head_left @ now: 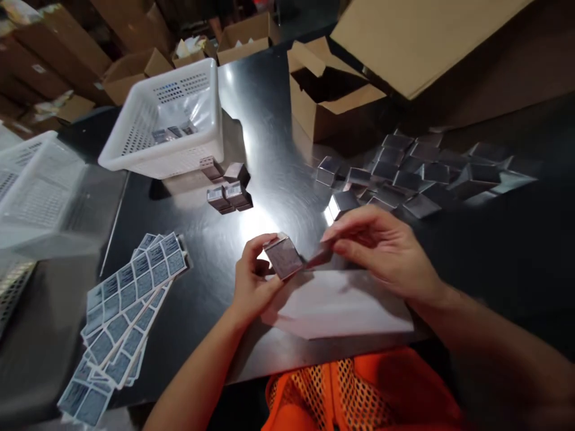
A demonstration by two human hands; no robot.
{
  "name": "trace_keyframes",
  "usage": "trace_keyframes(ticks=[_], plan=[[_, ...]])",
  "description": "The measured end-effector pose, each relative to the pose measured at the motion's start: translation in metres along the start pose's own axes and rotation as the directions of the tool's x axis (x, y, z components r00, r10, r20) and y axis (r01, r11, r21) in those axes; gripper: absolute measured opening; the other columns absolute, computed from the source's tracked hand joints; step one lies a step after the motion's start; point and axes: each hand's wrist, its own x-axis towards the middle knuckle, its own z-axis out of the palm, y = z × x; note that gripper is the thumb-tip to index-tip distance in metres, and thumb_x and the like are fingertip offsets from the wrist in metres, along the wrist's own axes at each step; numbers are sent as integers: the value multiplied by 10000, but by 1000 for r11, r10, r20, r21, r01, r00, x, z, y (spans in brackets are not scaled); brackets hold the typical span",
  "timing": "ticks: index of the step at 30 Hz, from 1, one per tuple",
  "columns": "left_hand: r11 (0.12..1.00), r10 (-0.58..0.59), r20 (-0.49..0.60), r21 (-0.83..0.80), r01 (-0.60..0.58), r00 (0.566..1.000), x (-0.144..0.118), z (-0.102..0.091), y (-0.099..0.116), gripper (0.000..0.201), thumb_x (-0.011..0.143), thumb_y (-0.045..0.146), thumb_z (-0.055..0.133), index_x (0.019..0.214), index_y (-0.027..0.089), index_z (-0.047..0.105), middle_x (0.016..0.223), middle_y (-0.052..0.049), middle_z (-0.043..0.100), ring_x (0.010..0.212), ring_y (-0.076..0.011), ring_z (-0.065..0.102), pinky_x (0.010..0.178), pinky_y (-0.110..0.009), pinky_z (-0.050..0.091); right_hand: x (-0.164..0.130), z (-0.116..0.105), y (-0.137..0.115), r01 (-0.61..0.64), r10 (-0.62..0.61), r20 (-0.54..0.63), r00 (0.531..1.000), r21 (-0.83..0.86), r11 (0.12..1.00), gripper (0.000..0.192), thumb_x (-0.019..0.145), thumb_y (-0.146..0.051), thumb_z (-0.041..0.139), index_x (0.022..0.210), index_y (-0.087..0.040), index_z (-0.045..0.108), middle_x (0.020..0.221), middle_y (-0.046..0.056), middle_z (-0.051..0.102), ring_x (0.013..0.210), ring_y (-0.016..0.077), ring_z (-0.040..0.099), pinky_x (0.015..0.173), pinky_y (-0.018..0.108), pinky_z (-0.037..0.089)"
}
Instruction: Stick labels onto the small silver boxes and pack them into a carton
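Observation:
My left hand grips a small silver box just above the steel table, one face turned up. My right hand reaches in from the right and its fingertips pinch the box's right end, at its flap. Below both hands lies a white sheet. A fan of label sheets lies at the front left of the table. Several small labelled boxes stand in a cluster in front of a white basket.
A heap of several flat silver boxes covers the table's right side. An open cardboard carton stands behind it, a larger cardboard flap beyond. A second white basket is at far left. More cartons line the back.

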Motion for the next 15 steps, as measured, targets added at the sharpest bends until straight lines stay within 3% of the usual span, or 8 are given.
trace_keyframes(ticks=[2,5,9,15], plan=[[999,-6,74,-39,9,997,-3,3,0,512,633,234,877,1102,288,680,1044,-19,717,709,-129,650,610,-214,519,2,-1,2,-210,204,97,974,58,976,491,825,-229,791,1244,-275,540,835,-38,716,796,139,702,768,304,582],[990,-67,156,-111,85,985,-5,6,2,489,592,228,879,1042,260,690,1000,-47,736,793,-185,689,657,-254,550,2,4,4,-352,329,176,928,123,928,678,780,-177,783,1319,-261,381,760,-70,688,888,162,716,851,346,581],[982,-119,165,-123,141,979,-5,6,1,494,562,212,889,1023,249,712,1039,-70,751,855,-220,712,678,-279,569,-1,12,6,-384,366,145,919,125,915,664,751,-186,784,1246,-259,347,728,-80,659,913,185,720,859,378,591],[998,-18,110,-60,25,994,-6,7,0,460,608,218,887,1039,267,736,995,-48,750,840,-203,712,690,-277,579,-5,14,9,-414,406,84,910,110,904,703,740,-301,840,1242,-278,348,745,-81,650,844,188,714,755,344,600]])
